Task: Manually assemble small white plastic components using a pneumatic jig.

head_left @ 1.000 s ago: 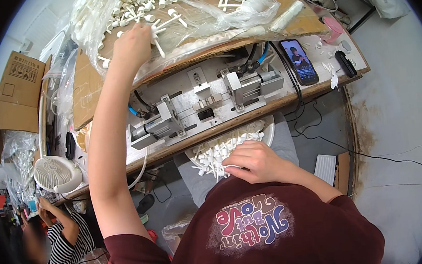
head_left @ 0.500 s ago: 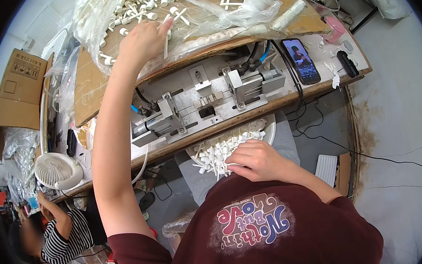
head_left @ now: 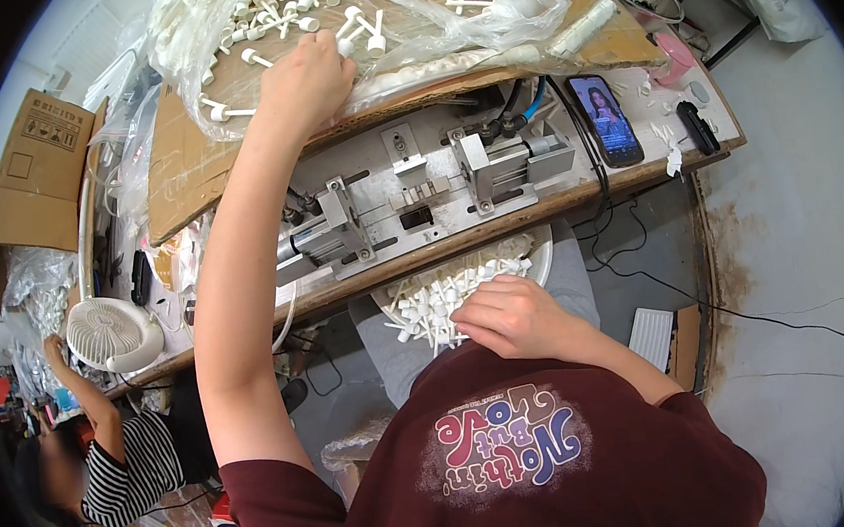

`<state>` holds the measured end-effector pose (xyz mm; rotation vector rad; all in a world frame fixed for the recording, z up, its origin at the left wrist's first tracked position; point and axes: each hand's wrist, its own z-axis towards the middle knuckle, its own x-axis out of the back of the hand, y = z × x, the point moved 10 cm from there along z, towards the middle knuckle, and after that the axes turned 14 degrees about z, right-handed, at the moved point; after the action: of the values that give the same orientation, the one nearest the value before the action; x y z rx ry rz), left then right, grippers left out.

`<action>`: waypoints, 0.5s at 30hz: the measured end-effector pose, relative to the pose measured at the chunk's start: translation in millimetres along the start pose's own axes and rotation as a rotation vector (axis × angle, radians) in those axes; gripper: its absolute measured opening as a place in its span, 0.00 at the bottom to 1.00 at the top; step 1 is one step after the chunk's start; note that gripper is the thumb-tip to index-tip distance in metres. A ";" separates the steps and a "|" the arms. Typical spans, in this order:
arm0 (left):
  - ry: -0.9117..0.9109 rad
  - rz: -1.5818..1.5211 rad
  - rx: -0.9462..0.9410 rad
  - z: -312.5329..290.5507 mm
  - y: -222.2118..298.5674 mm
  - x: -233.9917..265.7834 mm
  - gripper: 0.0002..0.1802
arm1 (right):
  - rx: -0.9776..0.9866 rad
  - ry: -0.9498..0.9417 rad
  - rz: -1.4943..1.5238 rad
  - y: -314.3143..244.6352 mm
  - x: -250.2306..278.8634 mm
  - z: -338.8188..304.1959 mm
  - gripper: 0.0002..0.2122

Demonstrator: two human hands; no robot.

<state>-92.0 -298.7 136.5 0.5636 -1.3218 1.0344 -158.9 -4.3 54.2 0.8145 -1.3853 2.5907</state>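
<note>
My left hand (head_left: pixel 310 81) reaches to the near edge of a pile of white plastic parts, each a thin stem with a wider cap (head_left: pixel 377 35). Its fingers are curled down and together; whatever is between them is hidden. The pile lies on clear plastic sheeting (head_left: pixel 512 25) over cardboard. In my lap, a white bowl (head_left: pixel 545 258) holds many similar white parts (head_left: pixel 435 297). My right hand (head_left: pixel 512 318) rests at the bowl's right side, fingers bent and touching the parts, and its grip is hidden too. Between the hands stands a metal fixture with two cylinders (head_left: pixel 482 173).
A phone with a lit screen (head_left: pixel 605 119) and a black tool (head_left: pixel 696 127) lie at the bench's right. A white fan (head_left: pixel 114 334) stands at its left, near a cardboard box (head_left: pixel 38 182). Black cables hang at the bench front. Another person in stripes (head_left: pixel 134 469) sits at lower left.
My left hand has moved slightly right and turned over; the white stem seen at its fingers before is no longer visible. The right hand is unchanged. The other person's arm has lifted.
</note>
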 end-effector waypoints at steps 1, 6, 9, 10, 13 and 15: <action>-0.005 -0.015 0.017 -1.1 -1.5 1.8 0.21 | -0.002 0.000 -0.003 -0.5 0.1 0.3 0.04; -0.050 -0.126 0.074 -6.2 -13.9 13.6 0.23 | -0.015 0.059 -0.006 1.4 7.8 0.6 0.03; -0.012 -0.264 0.075 -14.2 -17.9 30.8 0.27 | -0.058 0.189 0.045 7.9 23.5 4.0 0.04; -0.010 -0.300 0.061 -24.1 -9.7 36.6 0.26 | -0.073 0.247 0.069 11.5 31.2 4.8 0.05; -0.017 -0.375 -0.005 -69.7 28.8 54.7 0.22 | -0.191 0.416 0.196 12.6 57.8 16.4 0.11; -0.096 -0.480 -0.108 -101.7 63.2 54.6 0.17 | -0.138 0.565 0.217 1.6 74.6 24.8 0.15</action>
<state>-98.6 -168.5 154.0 0.8077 -1.2340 0.5446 -212.8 -37.2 101.1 -0.0999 -1.4960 2.5353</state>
